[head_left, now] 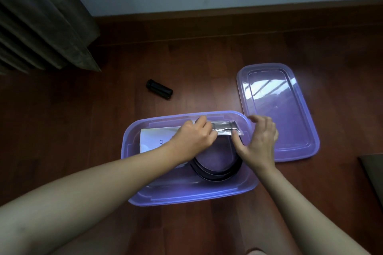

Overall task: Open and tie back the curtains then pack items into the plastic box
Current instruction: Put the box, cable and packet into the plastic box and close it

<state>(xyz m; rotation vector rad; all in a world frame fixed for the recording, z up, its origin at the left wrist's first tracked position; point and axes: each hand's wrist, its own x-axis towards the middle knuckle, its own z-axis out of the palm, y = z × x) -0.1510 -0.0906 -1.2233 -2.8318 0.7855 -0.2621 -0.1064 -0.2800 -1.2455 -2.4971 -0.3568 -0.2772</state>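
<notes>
A purple plastic box (pixel 186 196) stands open on the wooden floor in front of me. Inside lie a white paper sheet (pixel 153 141), a black curved band (pixel 217 172) and a silver foil packet (pixel 224 127) at the far side. My left hand (pixel 194 138) grips the left part of the foil packet inside the box. My right hand (pixel 260 141) pinches the packet's right lower edge with thumb and fingers, over the box's right rim. Most of the packet's left half is hidden under my left hand.
The box's purple lid (pixel 277 109) lies flat on the floor to the right of the box. A black cylinder (pixel 159 89) lies on the floor beyond the box. A grey-brown curtain (pixel 41 18) hangs at the upper left. A dark object (pixel 373 172) shows at the right edge.
</notes>
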